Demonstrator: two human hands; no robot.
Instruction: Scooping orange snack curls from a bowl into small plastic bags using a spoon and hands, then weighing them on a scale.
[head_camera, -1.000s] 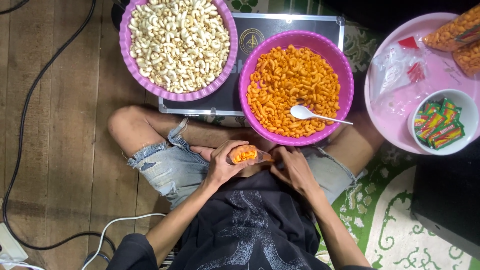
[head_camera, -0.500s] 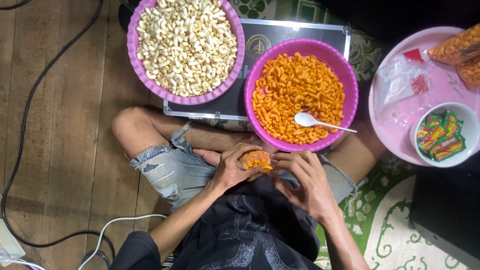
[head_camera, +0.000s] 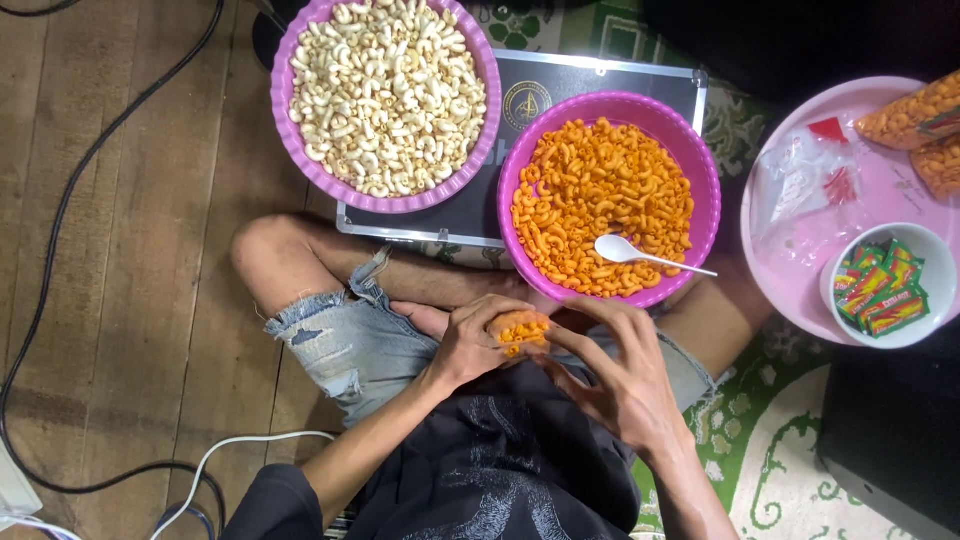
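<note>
Holding a small clear packet of orange macaroni snacks over the lap, the left hand is curled shut around it from the side. The right hand meets the packet from the other side, its fingertips pinching at the packet's edge, the remaining fingers spread loosely.

Beneath the hands: frayed denim shorts and a black printed shirt; the person sits cross-legged, one bare knee on the wooden floor.

Just ahead of the hands: a purple basin filled with orange macaroni snacks, a white plastic spoon lying on the heap near the basin's near rim.

Beside it, touching or nearly so: a second purple basin filled with pale macaroni snacks. Both basins rest on a dark case with metal edging.

On the person's right: a round pink tray carrying a stack of empty clear bags, filled orange snack packets at the far edge, and a white bowl of small green, red and yellow sachets.

Periphery: a green and cream patterned rug under the tray side; black cable and white cable across the floorboards.
</note>
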